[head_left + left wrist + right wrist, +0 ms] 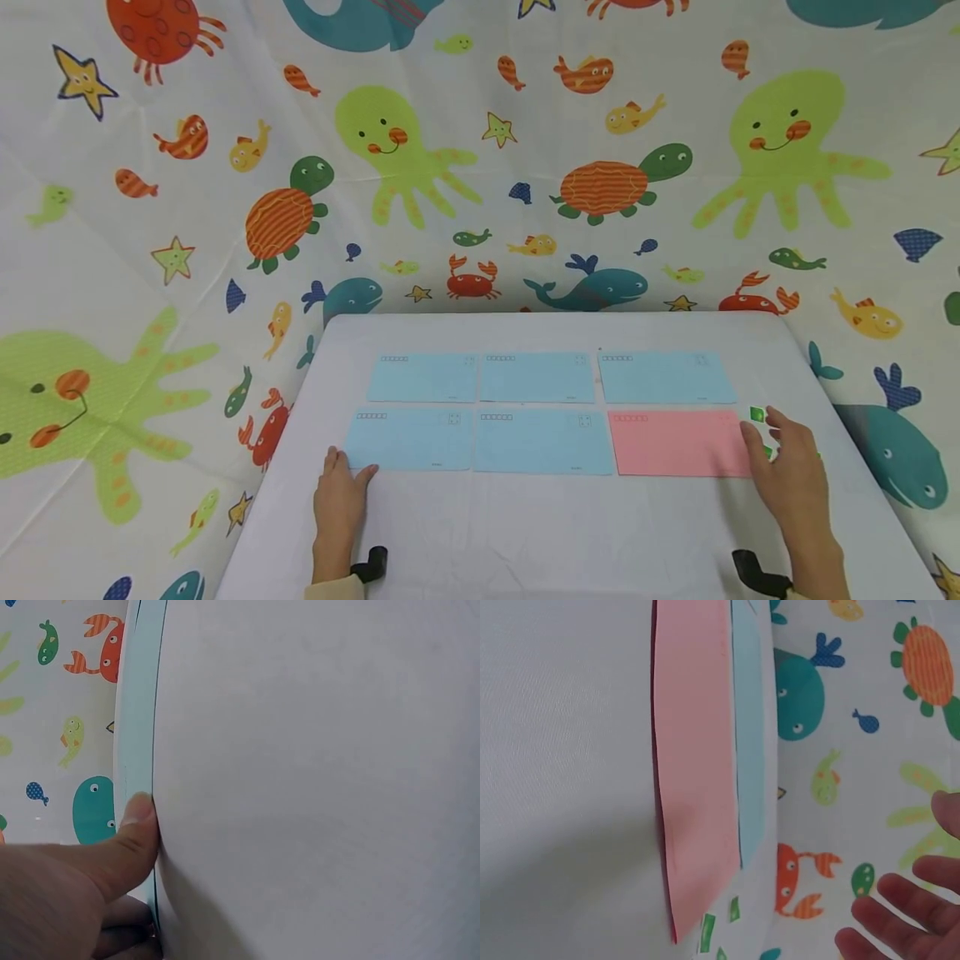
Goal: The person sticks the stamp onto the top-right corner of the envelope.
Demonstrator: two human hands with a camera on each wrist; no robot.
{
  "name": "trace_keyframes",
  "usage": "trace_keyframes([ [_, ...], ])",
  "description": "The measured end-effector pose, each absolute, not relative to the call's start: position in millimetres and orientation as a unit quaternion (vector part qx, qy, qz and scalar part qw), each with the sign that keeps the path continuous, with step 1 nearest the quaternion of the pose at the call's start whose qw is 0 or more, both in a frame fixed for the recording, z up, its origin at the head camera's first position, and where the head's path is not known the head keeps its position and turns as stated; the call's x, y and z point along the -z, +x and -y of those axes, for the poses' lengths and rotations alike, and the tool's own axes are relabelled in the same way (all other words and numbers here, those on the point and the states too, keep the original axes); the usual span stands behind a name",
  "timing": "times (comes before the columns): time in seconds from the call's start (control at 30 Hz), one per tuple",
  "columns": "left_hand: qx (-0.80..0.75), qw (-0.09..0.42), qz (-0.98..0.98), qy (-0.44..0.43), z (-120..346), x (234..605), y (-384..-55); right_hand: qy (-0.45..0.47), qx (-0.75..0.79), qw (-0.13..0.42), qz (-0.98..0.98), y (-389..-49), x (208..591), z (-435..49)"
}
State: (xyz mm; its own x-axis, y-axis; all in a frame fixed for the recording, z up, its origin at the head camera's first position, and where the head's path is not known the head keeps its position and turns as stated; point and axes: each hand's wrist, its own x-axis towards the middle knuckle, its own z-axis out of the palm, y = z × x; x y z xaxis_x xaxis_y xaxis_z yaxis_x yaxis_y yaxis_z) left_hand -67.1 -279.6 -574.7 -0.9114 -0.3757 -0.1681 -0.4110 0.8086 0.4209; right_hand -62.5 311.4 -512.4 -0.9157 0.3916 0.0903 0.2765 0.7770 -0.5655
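Note:
Several light blue envelopes (423, 377) and one pink envelope (678, 443) lie in two rows on the white table. My left hand (341, 493) rests at the lower left corner of the front-left blue envelope (408, 442). Its thumb touches the near edge; in the left wrist view the thumb (137, 814) lies along that edge. My right hand (791, 471) is at the right end of the pink envelope, fingers spread and slightly bent, holding nothing. Small green stamps (757, 413) lie beside it, partly hidden by the hand. The right wrist view shows its fingers (907, 911) apart above the surface.
The white table (540, 537) ends in rounded far corners. A white cloth printed with sea animals (600, 192) hangs behind and around it. Black curved pieces (371, 565) sit at both wrists.

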Motion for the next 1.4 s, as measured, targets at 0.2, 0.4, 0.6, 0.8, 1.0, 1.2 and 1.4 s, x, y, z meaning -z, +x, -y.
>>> trace_keyframes([
  [0.2,-0.236,0.042,-0.949,-0.206,278.7,573.9,-67.4,-0.206,-0.304,0.107,0.924,-60.5,510.6,-317.7],
  [0.4,-0.233,0.041,-0.95,-0.204,280.9,574.8,-66.8,-0.223,-0.306,0.102,0.92,-62.5,509.9,-326.8],
  [0.6,-0.229,0.029,-0.952,-0.203,284.1,575.9,-67.3,-0.251,-0.313,0.088,0.912,-66.2,509.4,-337.4],
  [0.8,-0.237,0.037,-0.949,-0.203,282.0,574.2,-68.8,-0.285,-0.313,0.072,0.903,-64.2,508.5,-346.9],
  [1.0,-0.23,0.045,-0.951,-0.202,280.1,575.9,-66.7,-0.294,-0.321,0.078,0.897,-60.0,509.6,-354.1],
  [1.2,-0.24,0.051,-0.948,-0.201,281.5,577.3,-67.2,-0.307,-0.323,0.09,0.891,-59.1,513.3,-361.9],
  [1.4,-0.244,0.047,-0.948,-0.199,282.7,576.0,-69.0,-0.306,-0.323,0.102,0.89,-58.9,518.7,-368.7],
])
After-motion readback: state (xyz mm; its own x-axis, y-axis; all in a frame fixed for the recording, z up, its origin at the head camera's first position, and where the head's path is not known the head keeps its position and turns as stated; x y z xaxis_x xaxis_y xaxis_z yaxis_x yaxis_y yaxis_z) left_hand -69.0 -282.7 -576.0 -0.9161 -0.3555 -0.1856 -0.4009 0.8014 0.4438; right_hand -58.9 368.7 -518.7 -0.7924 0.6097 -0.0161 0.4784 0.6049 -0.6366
